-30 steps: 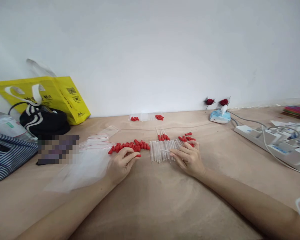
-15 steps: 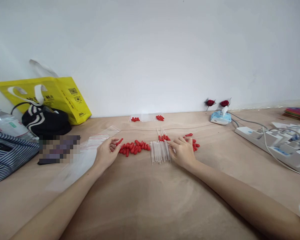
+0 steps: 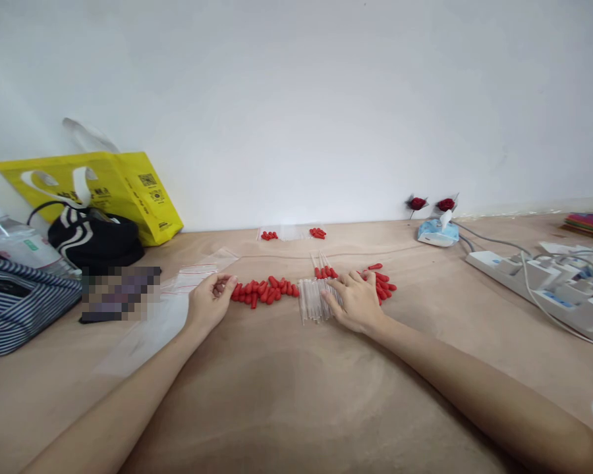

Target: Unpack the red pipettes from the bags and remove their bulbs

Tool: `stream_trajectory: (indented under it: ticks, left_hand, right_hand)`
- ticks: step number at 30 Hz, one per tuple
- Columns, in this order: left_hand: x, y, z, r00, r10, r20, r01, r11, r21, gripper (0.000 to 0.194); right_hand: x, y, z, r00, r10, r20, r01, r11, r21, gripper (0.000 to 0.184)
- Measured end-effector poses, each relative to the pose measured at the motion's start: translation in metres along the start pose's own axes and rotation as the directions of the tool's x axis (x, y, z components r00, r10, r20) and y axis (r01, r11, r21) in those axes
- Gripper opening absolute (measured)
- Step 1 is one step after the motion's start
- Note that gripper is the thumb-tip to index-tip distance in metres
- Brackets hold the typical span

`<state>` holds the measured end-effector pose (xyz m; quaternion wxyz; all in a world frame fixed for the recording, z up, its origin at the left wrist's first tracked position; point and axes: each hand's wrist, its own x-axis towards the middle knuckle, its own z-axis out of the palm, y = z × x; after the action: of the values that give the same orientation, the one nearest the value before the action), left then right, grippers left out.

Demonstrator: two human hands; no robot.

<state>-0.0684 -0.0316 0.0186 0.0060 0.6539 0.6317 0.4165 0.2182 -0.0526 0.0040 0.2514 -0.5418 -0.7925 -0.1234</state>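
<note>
My left hand (image 3: 210,299) is closed, thumb and fingertips together, at the left end of a row of red rubber bulbs (image 3: 269,289). What lies between these fingers is hidden. My right hand (image 3: 360,304) rests with fingers apart over the right side of a bundle of thin clear tubes (image 3: 313,303), its thumb and forefinger touching them. Just behind the bundle lie several tubes with red bulbs (image 3: 325,272) on their near ends. Another pile of red bulbs (image 3: 385,286) sits beyond my right hand, partly covered by it.
Clear zip bags (image 3: 192,280) lie left of my left hand. Near the wall is a bag with red bulbs (image 3: 317,233). A yellow tote (image 3: 151,197) and striped bag (image 3: 24,309) stand left; a tissue pack (image 3: 437,233) and power strip (image 3: 504,270) are right.
The red bulb that stuck out of my left fingers no longer shows there. My right thumb and fingers have spread further apart over the tubes.
</note>
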Motion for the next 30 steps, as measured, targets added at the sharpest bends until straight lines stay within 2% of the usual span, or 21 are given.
stream_trajectory:
  ticks: [2,4,6,7,10,15,18,20,23,26,30]
  left_hand:
    - [0.001,-0.004,0.000,0.999,0.020,-0.025,-0.019,1.000,0.022,0.029]
    - [0.001,-0.007,0.000,0.998,0.051,-0.046,-0.049,0.998,0.049,0.028]
    - [0.001,-0.009,0.002,0.994,0.089,-0.067,-0.083,0.993,0.081,0.027]
    - [0.001,-0.009,0.002,0.991,0.107,-0.077,-0.099,0.990,0.098,0.027]
    - [0.000,-0.010,0.005,0.986,0.140,-0.089,-0.127,0.982,0.139,0.028]
    - [0.000,-0.013,0.007,0.986,0.152,-0.073,-0.140,0.978,0.154,0.028]
    - [0.000,-0.014,0.007,0.986,0.154,-0.070,-0.142,0.978,0.153,0.028]
    - [-0.001,-0.013,0.007,0.985,0.155,-0.073,-0.142,0.978,0.156,0.027]
    - [-0.002,-0.010,0.006,0.974,0.206,-0.097,-0.187,0.966,0.179,0.024]
    - [-0.006,-0.001,0.004,0.936,0.330,-0.121,-0.303,0.933,0.196,0.021]
    - [-0.020,0.020,0.007,0.856,0.510,-0.089,-0.493,0.855,0.159,0.014]
  right_hand:
    - [0.011,0.005,-0.002,0.994,0.105,0.023,-0.105,0.994,0.009,0.030]
    - [0.027,0.013,-0.003,0.964,0.248,0.093,-0.250,0.968,0.011,0.026]
    - [0.047,0.022,-0.002,0.885,0.397,0.242,-0.412,0.911,0.014,0.022]
    - [0.056,0.026,0.000,0.819,0.464,0.337,-0.493,0.870,0.002,0.021]
    - [0.080,0.037,0.009,0.734,0.496,0.463,-0.553,0.833,-0.016,0.017]
    - [0.096,0.042,0.024,0.648,0.520,0.556,-0.593,0.803,-0.060,0.017]
    - [0.100,0.041,0.026,0.615,0.521,0.592,-0.603,0.795,-0.072,0.014]
    - [0.102,0.042,0.023,0.614,0.512,0.600,-0.600,0.797,-0.067,0.011]
    - [0.100,0.045,0.013,0.657,0.494,0.570,-0.582,0.813,-0.033,0.009]
    - [0.087,0.046,-0.002,0.738,0.458,0.495,-0.539,0.842,0.024,0.016]
    - [0.045,0.039,-0.020,0.874,0.366,0.319,-0.417,0.902,0.109,0.019]
